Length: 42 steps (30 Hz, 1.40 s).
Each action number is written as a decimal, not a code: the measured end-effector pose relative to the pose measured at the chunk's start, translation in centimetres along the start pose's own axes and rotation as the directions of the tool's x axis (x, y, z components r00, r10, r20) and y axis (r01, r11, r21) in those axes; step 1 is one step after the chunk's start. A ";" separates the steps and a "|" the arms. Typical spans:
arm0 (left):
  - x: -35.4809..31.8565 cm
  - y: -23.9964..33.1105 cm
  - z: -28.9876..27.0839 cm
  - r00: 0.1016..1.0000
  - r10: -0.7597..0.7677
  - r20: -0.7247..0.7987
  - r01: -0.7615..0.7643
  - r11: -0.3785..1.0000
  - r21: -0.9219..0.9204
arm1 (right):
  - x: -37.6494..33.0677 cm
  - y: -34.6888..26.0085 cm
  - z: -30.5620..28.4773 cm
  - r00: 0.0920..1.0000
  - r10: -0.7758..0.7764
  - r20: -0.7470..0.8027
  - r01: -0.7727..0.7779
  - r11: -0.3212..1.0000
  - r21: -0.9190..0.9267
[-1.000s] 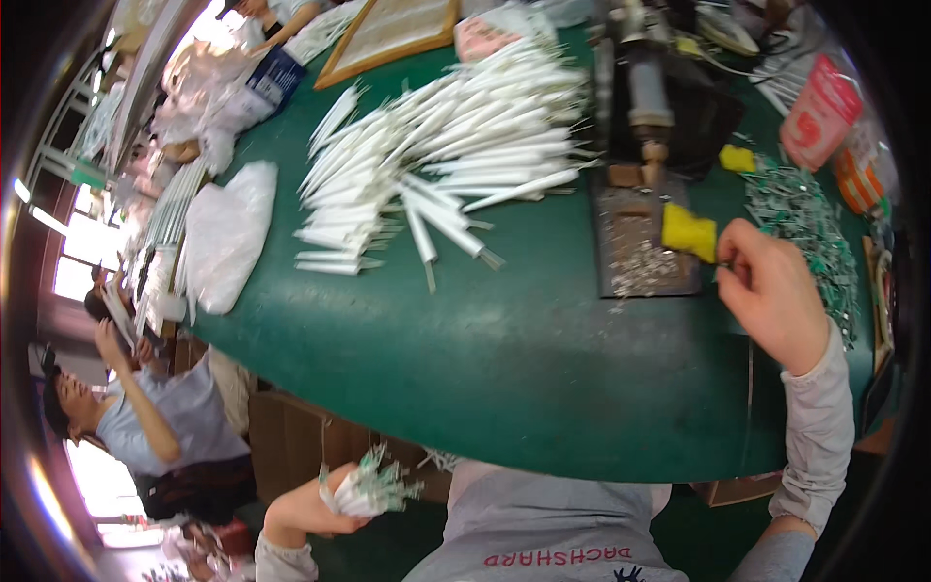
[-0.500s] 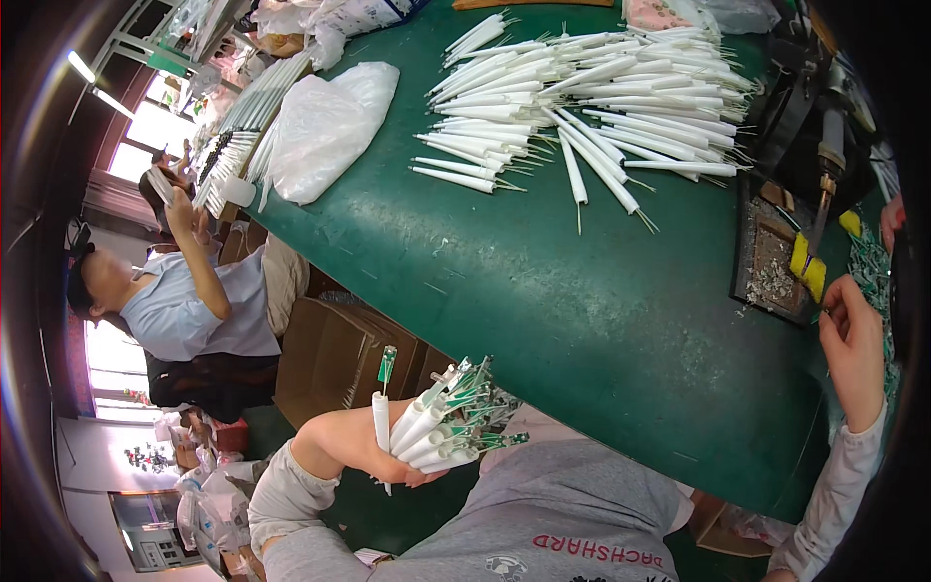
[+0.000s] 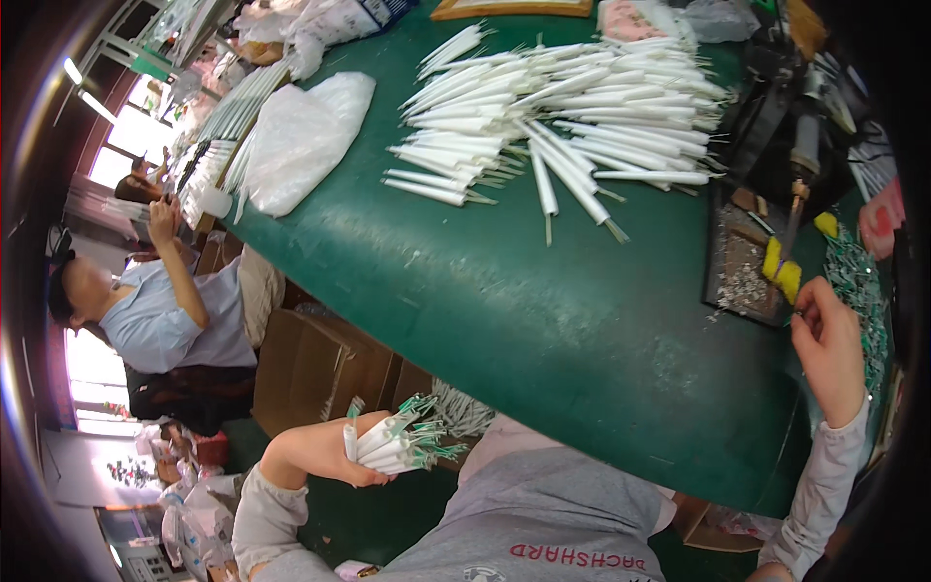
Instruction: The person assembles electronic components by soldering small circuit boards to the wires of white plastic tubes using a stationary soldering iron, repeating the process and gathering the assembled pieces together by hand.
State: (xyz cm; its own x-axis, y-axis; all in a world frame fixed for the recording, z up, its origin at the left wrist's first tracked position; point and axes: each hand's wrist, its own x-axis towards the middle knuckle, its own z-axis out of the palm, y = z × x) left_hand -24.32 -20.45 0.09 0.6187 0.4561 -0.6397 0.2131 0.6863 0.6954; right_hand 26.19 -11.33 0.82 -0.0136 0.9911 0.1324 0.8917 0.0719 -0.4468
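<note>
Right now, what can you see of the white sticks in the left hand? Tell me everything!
The white sticks are slim, plastic-looking tubes, bunched together, with green strips poking from their ends. The left hand grips them beyond the near edge of the green table. Most slant up to the right; one stands more upright.

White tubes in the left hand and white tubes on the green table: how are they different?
The bundle of slim white tubes is in the left hand; the pile of slim white tubes lies on the green table. The bundle is far smaller than the pile. Green strips poke from the bundle; thin, pale wires poke from the pile. Both have slim white tubes.
</note>
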 end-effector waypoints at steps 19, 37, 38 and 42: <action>15.7 16.7 1.1 0.661 0.574 0.484 0.103 -0.707 0.699 | -0.6 -2.8 -1.5 0.977 -0.198 0.083 0.179 0.965 0.189; 19.5 19.5 11.4 0.479 0.670 0.567 -0.700 -0.097 0.707 | -0.5 -4.0 -0.2 0.865 -0.243 0.440 -0.171 0.680 0.713; 19.7 19.5 11.5 0.486 0.668 0.563 -0.703 -0.083 0.706 | -0.4 -3.9 -0.2 0.856 -0.204 0.475 -0.250 0.640 0.726; 20.2 19.1 11.7 0.556 0.666 0.498 -0.713 0.074 0.697 | -0.5 -3.0 0.9 0.832 -0.222 0.509 -0.386 0.427 0.818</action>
State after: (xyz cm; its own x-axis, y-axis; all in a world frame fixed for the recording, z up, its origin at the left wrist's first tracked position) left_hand 1.06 -4.75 4.25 0.8622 0.4283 0.2705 0.1020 -0.6698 0.7355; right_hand 23.09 -11.98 1.30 -0.4399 0.8652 -0.2408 0.0160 -0.2605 -0.9653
